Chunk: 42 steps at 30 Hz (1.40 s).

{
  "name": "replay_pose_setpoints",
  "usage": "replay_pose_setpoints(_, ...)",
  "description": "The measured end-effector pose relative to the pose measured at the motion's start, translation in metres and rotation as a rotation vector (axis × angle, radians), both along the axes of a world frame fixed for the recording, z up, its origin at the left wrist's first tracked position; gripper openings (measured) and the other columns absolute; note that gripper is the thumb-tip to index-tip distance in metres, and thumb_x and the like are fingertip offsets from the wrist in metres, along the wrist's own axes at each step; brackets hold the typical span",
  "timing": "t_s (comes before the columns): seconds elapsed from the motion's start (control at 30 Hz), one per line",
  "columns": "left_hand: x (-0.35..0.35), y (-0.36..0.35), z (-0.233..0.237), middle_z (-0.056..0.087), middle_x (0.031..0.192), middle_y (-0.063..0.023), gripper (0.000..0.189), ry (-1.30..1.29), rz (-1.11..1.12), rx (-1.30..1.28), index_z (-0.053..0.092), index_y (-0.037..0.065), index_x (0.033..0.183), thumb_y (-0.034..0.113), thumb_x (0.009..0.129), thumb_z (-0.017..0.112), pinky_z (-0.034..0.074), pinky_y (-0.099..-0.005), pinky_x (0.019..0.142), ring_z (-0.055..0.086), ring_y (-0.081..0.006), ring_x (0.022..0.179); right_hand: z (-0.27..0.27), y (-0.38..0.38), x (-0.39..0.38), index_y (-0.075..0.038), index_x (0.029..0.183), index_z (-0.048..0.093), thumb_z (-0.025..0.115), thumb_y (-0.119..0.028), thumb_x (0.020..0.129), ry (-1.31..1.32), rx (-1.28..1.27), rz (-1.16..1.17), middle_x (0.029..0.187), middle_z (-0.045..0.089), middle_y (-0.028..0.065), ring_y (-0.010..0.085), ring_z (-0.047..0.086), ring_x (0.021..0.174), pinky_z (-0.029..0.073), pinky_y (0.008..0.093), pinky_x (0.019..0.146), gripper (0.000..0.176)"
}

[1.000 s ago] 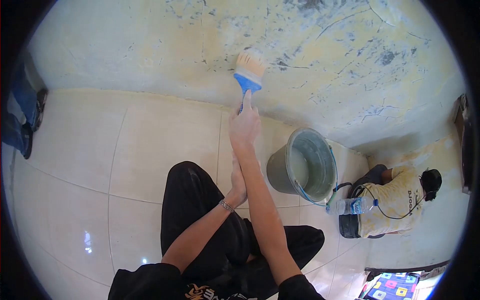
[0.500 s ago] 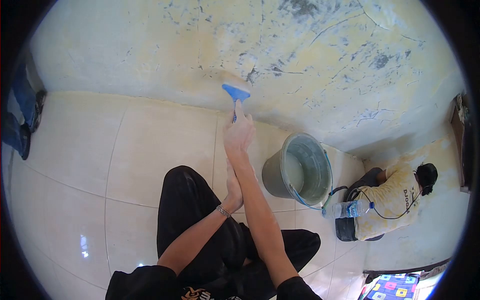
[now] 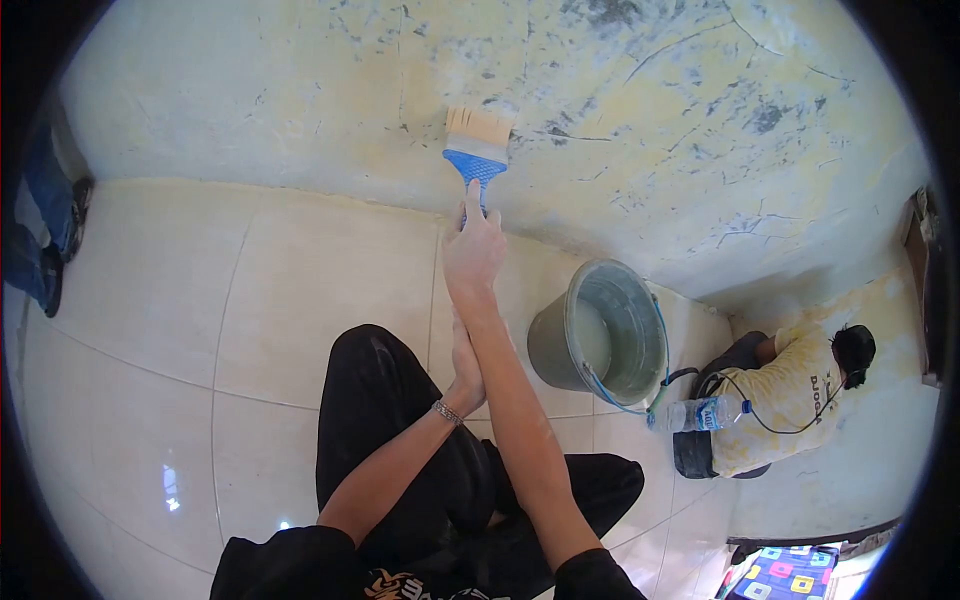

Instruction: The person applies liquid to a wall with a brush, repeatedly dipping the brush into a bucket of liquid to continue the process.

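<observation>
My right hand (image 3: 475, 252) is wrapped round the handle of a wide blue brush (image 3: 476, 164). The brush's pale bristles point up against the patchy, cracked wall (image 3: 350, 110), just above the floor line. My left hand (image 3: 466, 362) rests against the underside of my right forearm, its fingers partly hidden behind it. Right of my forearm stands a grey bucket (image 3: 560, 345) with whitish liquid inside and a blue handle hanging at its rim.
A plastic bottle (image 3: 708, 413) is right of the bucket. A co-worker in a yellowish shirt (image 3: 790, 400) sits at the far right by the wall. At the left edge are another person's legs (image 3: 45, 220). Pale tiles (image 3: 320, 290) cover the floor.
The brush has moved up the wall, and its bristles, blurred before, now show clearly. My right hand has shifted slightly with it. My left hand stays against the forearm.
</observation>
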State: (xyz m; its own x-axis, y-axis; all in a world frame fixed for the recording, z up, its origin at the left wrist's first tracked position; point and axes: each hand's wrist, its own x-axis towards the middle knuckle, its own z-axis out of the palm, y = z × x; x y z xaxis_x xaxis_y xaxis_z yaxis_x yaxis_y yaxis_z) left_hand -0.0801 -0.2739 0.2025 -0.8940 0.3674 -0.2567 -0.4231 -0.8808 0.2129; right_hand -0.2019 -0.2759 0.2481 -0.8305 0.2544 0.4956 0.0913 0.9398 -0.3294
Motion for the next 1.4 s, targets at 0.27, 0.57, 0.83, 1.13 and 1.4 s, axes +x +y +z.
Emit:
replay_pose_setpoints(0.27, 0.0, 0.004, -0.014, 0.054, 0.069, -0.0064, 0.064, -0.004, -0.001, 0.053, 0.053, 0.006, 0.086, 0.061, 0.091, 0.021, 0.046, -0.0296, 0.056, 0.053, -0.0172, 0.061, -0.026, 0.013, -0.004, -0.012, 0.108, 0.059, 0.052, -0.019, 0.084, -0.348, -0.01, 0.067, 0.081, 0.062, 0.0213, 0.0363, 0.063, 0.075, 0.051, 0.045, 0.065, 0.026)
replay_pose_setpoints(0.57, -0.002, 0.007, -0.022, 0.056, 0.069, -0.0069, 0.063, 0.021, 0.001, 0.062, 0.054, 0.006, 0.089, 0.059, 0.092, 0.021, 0.047, -0.0299, 0.055, 0.055, -0.0177, 0.059, -0.026, 0.015, -0.004, -0.014, 0.116, 0.059, 0.056, -0.021, 0.083, -0.127, -0.076, -0.008, 0.079, 0.059, 0.0186, 0.0347, 0.061, 0.071, 0.048, 0.0448, 0.063, 0.034)
replay_pose_setpoints(0.83, 0.0, 0.005, -0.002, 0.05, 0.063, -0.0033, 0.06, -0.018, -0.035, -0.034, 0.05, 0.008, 0.075, 0.058, 0.091, 0.022, 0.043, -0.0277, 0.05, 0.049, -0.0144, 0.055, 0.001, 0.011, 0.005, -0.012, 0.118, 0.06, 0.061, -0.013, 0.081, 0.386, -0.111, 0.038, 0.067, 0.05, 0.014, 0.0304, 0.056, 0.06, 0.044, 0.0405, 0.054, 0.037)
replay_pose_setpoints(1.13, -0.016, -0.009, -0.01, 0.055, 0.068, -0.0054, 0.06, 0.023, -0.029, 0.068, 0.053, 0.007, 0.088, 0.058, 0.093, 0.023, 0.046, -0.029, 0.053, 0.053, -0.0164, 0.058, -0.011, 0.004, -0.018, -0.017, 0.13, 0.047, 0.056, -0.014, 0.086, 0.218, -0.033, 0.025, 0.077, 0.05, 0.0152, 0.0322, 0.056, 0.056, 0.046, 0.0405, 0.05, 0.046)
replay_pose_setpoints(1.4, -0.014, 0.0, -0.02, 0.056, 0.068, -0.0059, 0.06, 0.039, -0.044, 0.098, 0.053, 0.008, 0.088, 0.059, 0.092, 0.024, 0.046, -0.0296, 0.053, 0.054, -0.0171, 0.058, -0.016, 0.009, -0.017, -0.014, 0.125, 0.054, 0.056, -0.018, 0.086, 0.155, -0.045, 0.004, 0.073, 0.052, 0.0159, 0.0322, 0.056, 0.057, 0.045, 0.0421, 0.051, 0.04)
